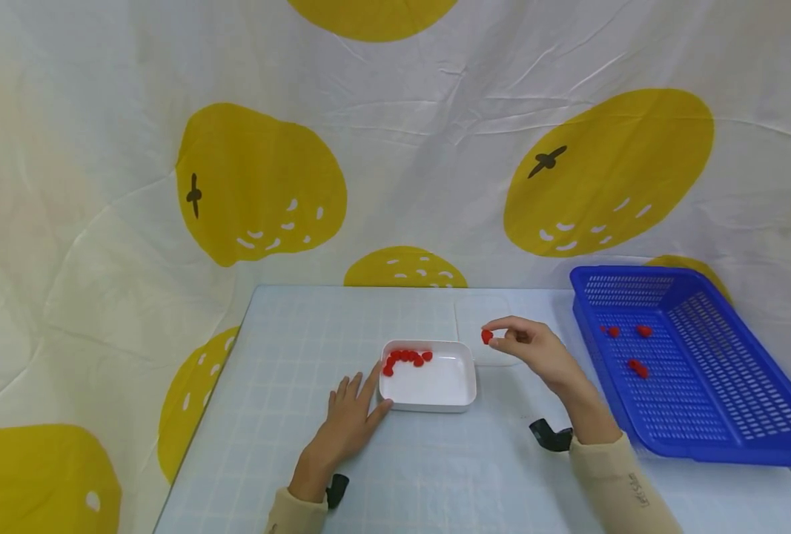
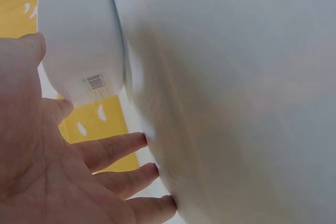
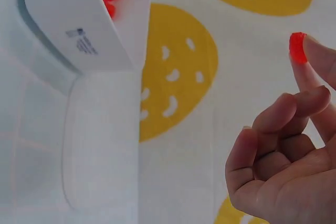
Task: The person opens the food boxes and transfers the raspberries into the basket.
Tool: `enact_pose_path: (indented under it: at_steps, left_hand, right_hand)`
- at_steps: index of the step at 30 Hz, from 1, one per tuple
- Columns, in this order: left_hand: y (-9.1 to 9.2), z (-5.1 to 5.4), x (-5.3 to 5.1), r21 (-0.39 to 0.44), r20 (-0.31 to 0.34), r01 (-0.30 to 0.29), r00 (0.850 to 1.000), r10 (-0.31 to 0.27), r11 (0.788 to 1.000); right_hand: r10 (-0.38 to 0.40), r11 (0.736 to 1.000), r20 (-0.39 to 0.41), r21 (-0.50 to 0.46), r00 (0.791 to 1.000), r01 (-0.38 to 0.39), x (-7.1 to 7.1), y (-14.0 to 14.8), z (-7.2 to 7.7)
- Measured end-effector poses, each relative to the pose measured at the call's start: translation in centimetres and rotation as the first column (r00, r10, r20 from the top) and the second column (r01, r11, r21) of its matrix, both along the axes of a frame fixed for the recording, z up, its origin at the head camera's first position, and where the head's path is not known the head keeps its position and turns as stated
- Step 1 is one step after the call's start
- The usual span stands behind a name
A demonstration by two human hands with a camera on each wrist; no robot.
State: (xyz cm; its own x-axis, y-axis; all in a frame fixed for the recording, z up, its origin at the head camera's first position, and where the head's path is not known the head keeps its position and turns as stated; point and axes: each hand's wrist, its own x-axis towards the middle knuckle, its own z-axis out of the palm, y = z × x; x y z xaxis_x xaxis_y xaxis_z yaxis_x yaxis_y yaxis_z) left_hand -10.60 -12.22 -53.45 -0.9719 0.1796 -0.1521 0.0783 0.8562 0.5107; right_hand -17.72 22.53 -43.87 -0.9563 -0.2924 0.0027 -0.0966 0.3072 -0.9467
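Okay, right hand [image 1: 535, 347] has the red piece [image 1: 486, 337] pinched between thumb and index fingertips, other fingers curled, up off the table just right of the tray [image 1: 438, 382]. Tip-only grip suits it; keep pressure light, since a hard squeeze could pop it out. Left hand [image 1: 351, 419] is spread, index and thumb tips touching the tray's left end; should stop it sliding, but shouldn't push. Between the hands, a curved row [image 1: 405, 356] of like pieces sits in the tray's far-left part, so bare floor is toward the right hand. Any set-down there wants a low, straight release, curled fingers clear of wall and row. Clear flat thing, maybe a lid [image 1: 482, 311], lies below the right hand; don't snag it. Loose pieces [image 1: 644, 331] lie right of that hand, in the basket [image 1: 722, 452].
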Motion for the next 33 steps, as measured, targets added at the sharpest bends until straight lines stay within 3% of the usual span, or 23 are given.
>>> enact_pose_path:
  at_steps: [8, 13, 18, 25, 28, 33]
  left_hand:
    - [0.0, 0.0, 0.0, 0.009, -0.01, 0.004, 1.0, -0.003, 1.0]
    - [0.1, -0.1, 0.1, 0.002, -0.025, 0.0, 1.0, 0.0, 1.0]
    - [0.1, -0.1, 0.1, 0.002, -0.021, -0.003, 1.0, 0.003, 1.0]
    - [0.0, 0.0, 0.3, -0.001, -0.026, -0.003, 1.0, 0.003, 1.0]
    - [0.0, 0.0, 0.3, 0.001, -0.033, -0.004, 0.999, 0.004, 1.0]
    - [0.0, -0.3, 0.2, -0.006, -0.042, 0.002, 0.999, -0.002, 1.0]
  right_hand:
    - [-0.099, 0.992, -0.062, 0.07, 0.993, 0.103, 0.7, 4.9, 3.0]
    - [-0.174, 0.979, -0.039, 0.1, 0.984, 0.177, 1.0, 8.8, 4.6]
    - [-0.248, 0.956, -0.041, 0.152, 0.968, 0.251, 0.9, 13.0, 5.4]
    - [-0.338, 0.907, 0.083, 0.297, 0.938, 0.3, -0.5, 17.4, 4.2]
    - [-0.346, 0.906, 0.144, 0.307, 0.927, 0.291, -1.3, 18.6, 3.1]
    - [-0.332, 0.889, 0.155, 0.381, 0.931, 0.254, -2.5, 20.2, 1.1]
